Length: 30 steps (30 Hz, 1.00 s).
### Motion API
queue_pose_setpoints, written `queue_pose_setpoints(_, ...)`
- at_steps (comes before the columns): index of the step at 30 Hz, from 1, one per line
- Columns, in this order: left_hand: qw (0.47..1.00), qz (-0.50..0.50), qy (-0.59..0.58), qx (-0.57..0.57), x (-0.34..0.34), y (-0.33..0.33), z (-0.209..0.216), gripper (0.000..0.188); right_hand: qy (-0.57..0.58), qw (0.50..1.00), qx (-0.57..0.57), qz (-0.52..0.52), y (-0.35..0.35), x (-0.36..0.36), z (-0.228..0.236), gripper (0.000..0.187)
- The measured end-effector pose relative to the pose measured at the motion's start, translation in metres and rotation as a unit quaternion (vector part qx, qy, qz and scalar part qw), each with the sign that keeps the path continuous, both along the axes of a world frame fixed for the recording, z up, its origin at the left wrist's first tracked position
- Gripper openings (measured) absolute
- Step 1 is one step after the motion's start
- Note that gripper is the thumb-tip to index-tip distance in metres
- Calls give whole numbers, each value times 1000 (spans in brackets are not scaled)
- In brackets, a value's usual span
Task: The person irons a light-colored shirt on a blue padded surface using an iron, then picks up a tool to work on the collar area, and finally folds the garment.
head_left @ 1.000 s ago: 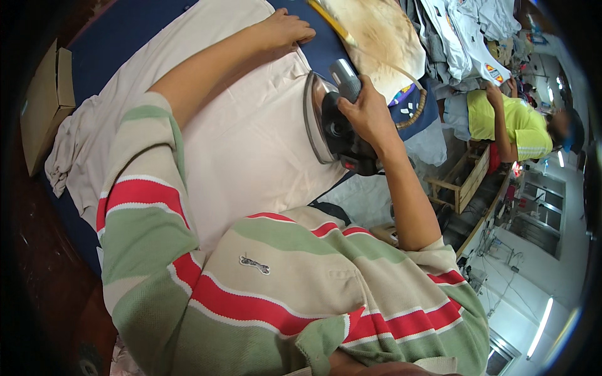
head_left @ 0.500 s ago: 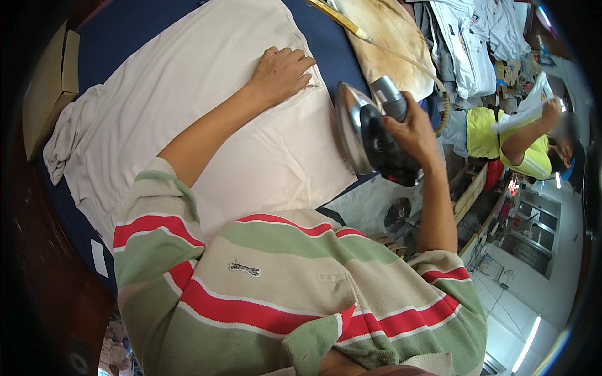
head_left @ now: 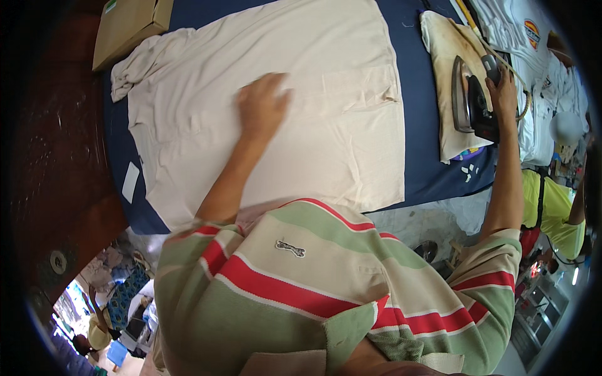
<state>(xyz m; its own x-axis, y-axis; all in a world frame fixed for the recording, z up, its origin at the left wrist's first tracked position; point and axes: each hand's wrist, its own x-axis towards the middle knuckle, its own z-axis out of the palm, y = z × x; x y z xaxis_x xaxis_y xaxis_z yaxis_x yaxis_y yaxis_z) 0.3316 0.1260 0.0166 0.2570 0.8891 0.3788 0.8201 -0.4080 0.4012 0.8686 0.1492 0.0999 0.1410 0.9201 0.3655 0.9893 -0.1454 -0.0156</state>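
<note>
Held by the right hand [head_left: 503, 94], fingers round its grey handle [head_left: 490, 66], is a black-and-silver iron [head_left: 480, 111]. To its left, the wide cream cloth garment [head_left: 307, 141] could be creased by the blurred left hand [head_left: 261, 111], whose closure cannot be told; the stained tan pad [head_left: 442, 53] beneath the iron could be scorched by lingering heat. Beyond the grip, white cloth [head_left: 498, 26] is marked by a colourful lettered badge [head_left: 532, 34].

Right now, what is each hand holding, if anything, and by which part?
The right hand holds the iron by its handle; the left hand, blurred over the pale cloth, shows nothing held.
</note>
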Motion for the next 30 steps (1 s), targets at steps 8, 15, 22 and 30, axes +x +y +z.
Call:
queue_pose_setpoints(8,949,261,170,-41,-155,-51,-25,29,224,955,-194,12,-46,-212,-63,42)
queue_pose_setpoints(15,951,259,167,-35,-163,-35,-31,21,165,974,-123,96,-44,-206,-89,17)
queue_pose_setpoints(22,962,254,42,89,-29,-64,-17,37,241,954,-73,162,-37,-218,-75,15)
queue_pose_setpoints(30,988,-149,6,-45,202,-177,-16,22,162,938,-90,292,25,-214,-93,18)
